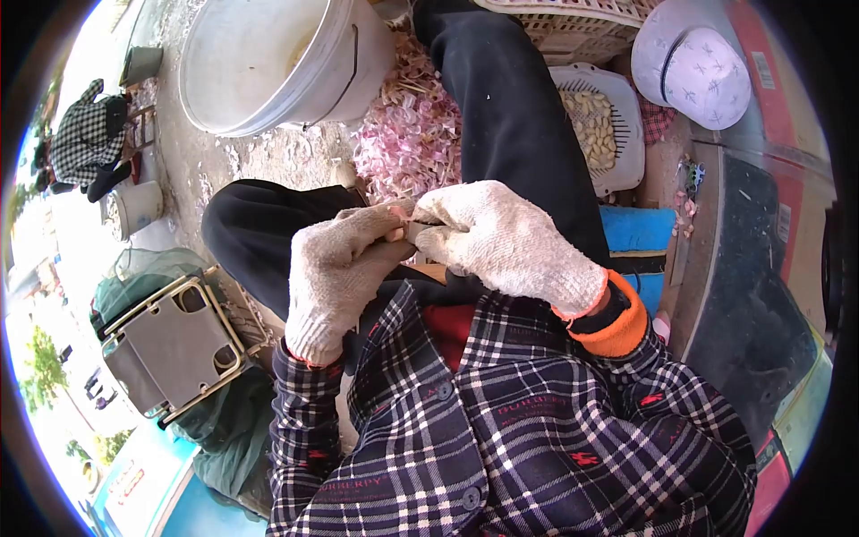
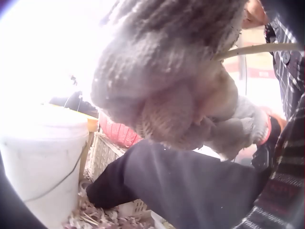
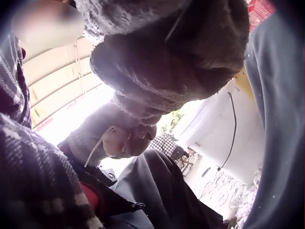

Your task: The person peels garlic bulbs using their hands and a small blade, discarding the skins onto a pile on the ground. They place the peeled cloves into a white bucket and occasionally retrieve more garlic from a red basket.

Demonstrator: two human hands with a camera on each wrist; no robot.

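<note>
Both hands wear off-white knitted gloves and meet over the lap. My left hand (image 1: 331, 264) grips a garlic bulb (image 3: 119, 143), mostly hidden by the glove in the head view; a thin pale stalk (image 3: 97, 149) sticks out of it. My right hand (image 1: 514, 242) comes in from the other side, its thumb and forefinger pinching at the garlic, with a bit of pinkish skin between the fingertips. In the left wrist view the left glove (image 2: 167, 95) covers the bulb, and the pale stalk (image 2: 262, 49) juts out to the right.
Pink and white garlic skins (image 1: 407, 134) lie heaped between the legs. Beyond the left knee stands a large white bucket (image 1: 259, 72). Peeled cloves (image 1: 591, 130) fill a white basket (image 1: 631, 134) beside the right leg. A folding chair (image 1: 174, 345) stands to the left; a hat (image 1: 707, 76) lies upper right.
</note>
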